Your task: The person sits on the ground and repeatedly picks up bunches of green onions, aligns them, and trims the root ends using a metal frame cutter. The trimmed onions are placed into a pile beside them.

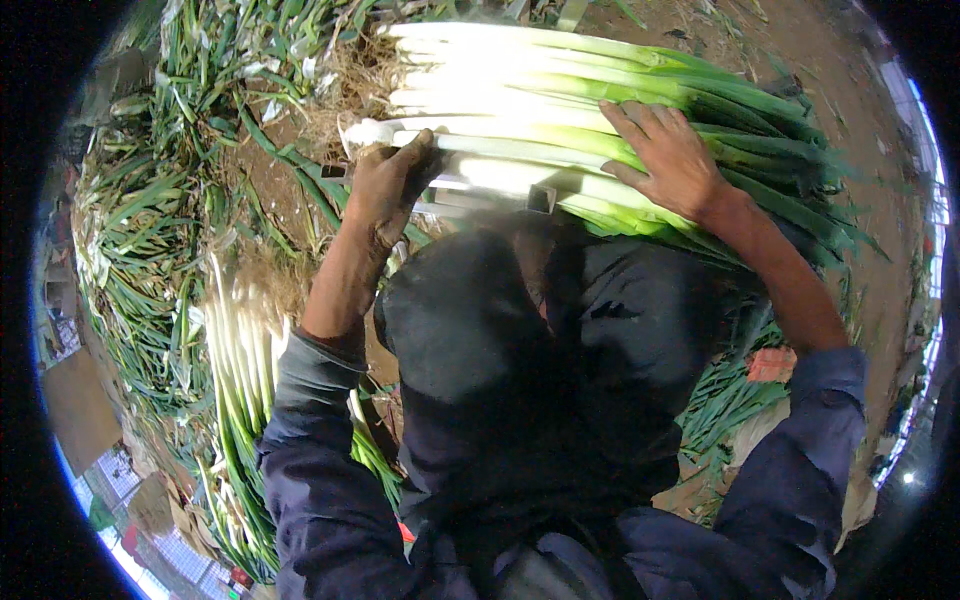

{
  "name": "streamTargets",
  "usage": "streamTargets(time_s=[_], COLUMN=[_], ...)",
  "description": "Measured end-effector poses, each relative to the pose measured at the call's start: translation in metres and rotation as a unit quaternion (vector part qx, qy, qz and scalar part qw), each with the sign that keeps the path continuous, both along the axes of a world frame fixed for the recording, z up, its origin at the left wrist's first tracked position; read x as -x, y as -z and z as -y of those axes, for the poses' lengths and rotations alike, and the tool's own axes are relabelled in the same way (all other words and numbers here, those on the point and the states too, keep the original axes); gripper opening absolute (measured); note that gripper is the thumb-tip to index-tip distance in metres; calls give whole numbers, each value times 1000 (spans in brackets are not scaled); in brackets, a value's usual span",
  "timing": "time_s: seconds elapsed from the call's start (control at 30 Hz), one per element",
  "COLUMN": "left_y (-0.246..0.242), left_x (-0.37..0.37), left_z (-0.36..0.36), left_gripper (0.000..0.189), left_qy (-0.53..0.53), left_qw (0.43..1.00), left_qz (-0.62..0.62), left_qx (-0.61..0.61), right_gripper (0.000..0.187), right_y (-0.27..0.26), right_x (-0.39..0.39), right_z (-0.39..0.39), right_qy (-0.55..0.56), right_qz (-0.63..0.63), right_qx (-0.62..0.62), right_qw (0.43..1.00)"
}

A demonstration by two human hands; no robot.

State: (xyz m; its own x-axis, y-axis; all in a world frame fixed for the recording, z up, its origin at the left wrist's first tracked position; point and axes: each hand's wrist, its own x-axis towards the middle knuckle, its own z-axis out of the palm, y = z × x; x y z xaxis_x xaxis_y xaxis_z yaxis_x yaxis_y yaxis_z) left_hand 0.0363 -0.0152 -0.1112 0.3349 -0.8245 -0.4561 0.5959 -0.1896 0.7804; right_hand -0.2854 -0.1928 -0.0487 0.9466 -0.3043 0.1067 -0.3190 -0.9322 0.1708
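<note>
A broad row of large green onions lies crosswise before me, with hairy roots at the left and dark green leaves at the right. My left hand is at the root end of a near stalk, its thumb against the white shaft; its other fingers are largely hidden. My right hand rests palm down across the pale green part of the stalks, fingers apart. Square metal tubes of a frame show under the near edge of the row. Strong light washes out the white shafts.
Cut leaves and trimmings heap along the left. A second pile of green onions lies by my left arm, roots away from me. Under my right arm are more green leaves and a red object. Bare soil extends at the right.
</note>
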Motion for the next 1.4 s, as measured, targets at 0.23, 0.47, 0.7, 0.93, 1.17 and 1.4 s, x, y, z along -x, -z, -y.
streamTargets(time_s=[0.23, 0.47, 0.7, 0.93, 1.17, 1.4], left_y=[-8, -18, -12, 38, 47, 44], left_x=[-24, -9, -6, -11, -10, -15], left_z=[-7, -29, 65, 95, 98, 91], left_gripper=[36, 35, 28, 27, 29, 37], left_qy=[62, -6, 3, 92, 99, 108], left_qw=[990, 983, 704, 595, 584, 554], left_qz=[117, 186, 696, 795, 803, 821], left_qx=[-44, -12, 138, 73, 65, 86], right_gripper=[69, 68, 65, 65, 66, 88], right_y=[9, 21, 14, 16, 41, -9], right_x=[-28, -35, -39, -38, -36, 37], right_z=[-4, -5, -8, -17, -6, -10], right_qy=[-41, -11, 30, 13, -23, -87], right_qz=[16, 49, 22, 4, 36, 0], right_qx=[-6, -8, -51, -31, 30, 22], right_qw=[999, 999, 998, 999, 999, 996])
